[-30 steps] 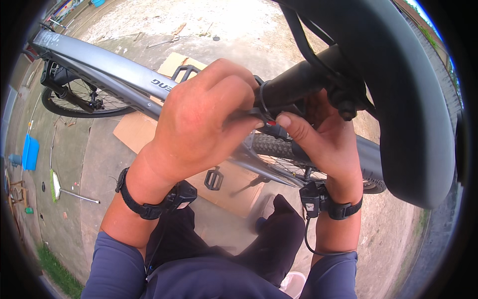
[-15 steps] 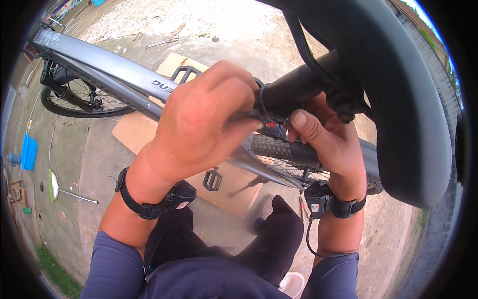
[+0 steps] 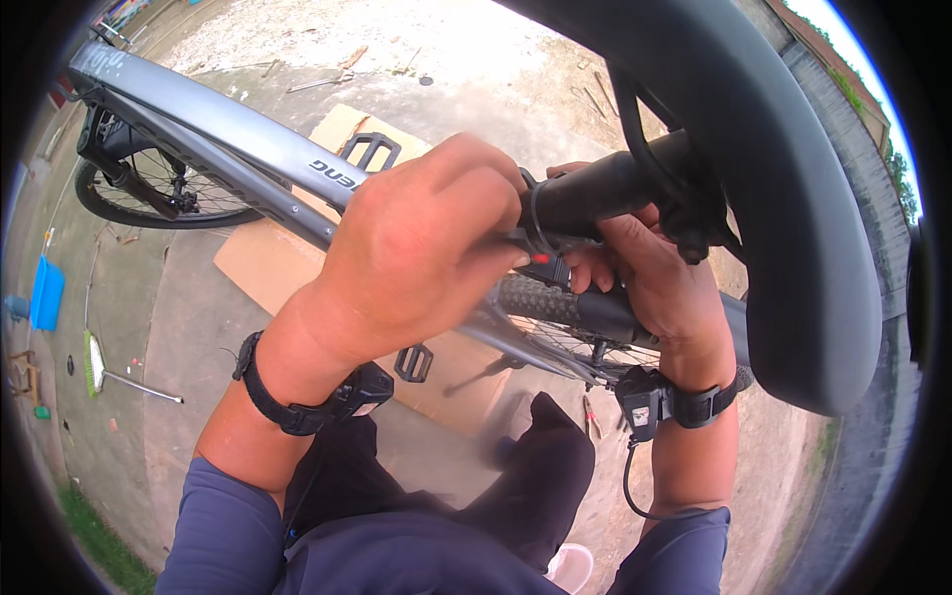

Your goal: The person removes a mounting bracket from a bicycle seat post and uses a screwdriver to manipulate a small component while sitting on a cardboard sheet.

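A black seat post (image 3: pixel 615 188) rises toward the black saddle (image 3: pixel 793 198) of a silver-grey bicycle (image 3: pixel 218 119). Round the post runs a thin loop like a zip tie (image 3: pixel 536 213), and beneath it sits a small black part with a red spot (image 3: pixel 541 260). My left hand (image 3: pixel 426 238) is closed in a pinch at this part's left side, its fingertips partly hidden. From the right, my right hand (image 3: pixel 666 278) wraps round the seat post, thumb against its underside and one fingertip showing beyond it. Its lower fingers curl beside the black part.
Below the post is the rear tyre (image 3: pixel 540 300). Pedals (image 3: pixel 413 363) hang over a flat cardboard sheet (image 3: pixel 268 263) on the ground. Pliers (image 3: pixel 592 418) lie near my foot. At the left are a broom (image 3: pixel 94 362) and a blue dustpan (image 3: pixel 47 293).
My right thumb has moved from the black part up against the post's underside, and a fingertip now shows beyond the post. My left hand keeps its pinch. The view has shifted slightly.
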`<action>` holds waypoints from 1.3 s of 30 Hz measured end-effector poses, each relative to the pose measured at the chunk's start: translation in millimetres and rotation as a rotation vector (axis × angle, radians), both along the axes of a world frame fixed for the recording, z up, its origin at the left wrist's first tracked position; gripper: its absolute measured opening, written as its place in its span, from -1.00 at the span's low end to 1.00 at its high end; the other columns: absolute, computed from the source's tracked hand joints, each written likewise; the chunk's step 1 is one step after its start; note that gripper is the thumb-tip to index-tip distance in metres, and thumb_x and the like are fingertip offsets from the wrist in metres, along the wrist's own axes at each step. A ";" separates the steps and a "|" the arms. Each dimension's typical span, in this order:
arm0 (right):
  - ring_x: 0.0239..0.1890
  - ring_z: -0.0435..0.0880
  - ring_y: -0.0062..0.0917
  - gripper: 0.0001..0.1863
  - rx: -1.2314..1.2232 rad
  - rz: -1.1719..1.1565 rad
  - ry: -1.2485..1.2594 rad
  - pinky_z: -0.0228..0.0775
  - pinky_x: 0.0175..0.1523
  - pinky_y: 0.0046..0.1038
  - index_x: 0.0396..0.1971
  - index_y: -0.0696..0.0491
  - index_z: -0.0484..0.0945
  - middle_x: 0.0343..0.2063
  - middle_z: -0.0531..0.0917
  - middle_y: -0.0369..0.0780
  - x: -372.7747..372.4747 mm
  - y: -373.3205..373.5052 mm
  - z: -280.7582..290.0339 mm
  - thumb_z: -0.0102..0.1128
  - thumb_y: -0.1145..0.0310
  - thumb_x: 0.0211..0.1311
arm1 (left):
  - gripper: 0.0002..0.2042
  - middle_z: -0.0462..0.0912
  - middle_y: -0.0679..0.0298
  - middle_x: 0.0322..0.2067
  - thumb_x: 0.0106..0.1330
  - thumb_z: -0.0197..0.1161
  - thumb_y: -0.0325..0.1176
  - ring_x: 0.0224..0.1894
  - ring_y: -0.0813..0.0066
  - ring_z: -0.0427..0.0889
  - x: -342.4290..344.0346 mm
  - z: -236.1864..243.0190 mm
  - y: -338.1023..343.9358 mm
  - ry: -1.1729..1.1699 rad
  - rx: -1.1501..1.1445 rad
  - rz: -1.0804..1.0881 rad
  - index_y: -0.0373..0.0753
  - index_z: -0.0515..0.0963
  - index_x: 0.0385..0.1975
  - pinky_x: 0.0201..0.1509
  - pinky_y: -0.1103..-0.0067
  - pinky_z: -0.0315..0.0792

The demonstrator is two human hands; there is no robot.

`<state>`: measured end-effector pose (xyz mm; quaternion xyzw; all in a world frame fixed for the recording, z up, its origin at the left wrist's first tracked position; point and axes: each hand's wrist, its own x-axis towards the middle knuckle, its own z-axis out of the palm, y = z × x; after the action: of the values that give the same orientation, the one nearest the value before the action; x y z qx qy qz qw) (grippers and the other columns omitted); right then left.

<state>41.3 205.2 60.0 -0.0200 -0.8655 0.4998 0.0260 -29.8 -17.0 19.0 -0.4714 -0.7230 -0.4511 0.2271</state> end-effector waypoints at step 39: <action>-0.31 0.72 -0.57 -0.60 -0.416 0.391 -0.072 0.55 -0.28 -0.63 0.15 0.27 0.50 -0.12 0.70 -0.15 12.0 14.4 16.0 0.10 0.28 0.52 | -0.68 0.68 0.24 -0.19 -0.04 0.52 -0.57 -0.28 0.38 0.59 6.9 2.3 3.7 -0.092 -0.014 0.060 -0.25 0.48 -0.37 -0.31 0.56 0.42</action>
<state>53.2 219.6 76.0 0.1248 -0.7321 0.6612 -0.1062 -22.9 -13.3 21.3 -0.4298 -0.7496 -0.4601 0.2040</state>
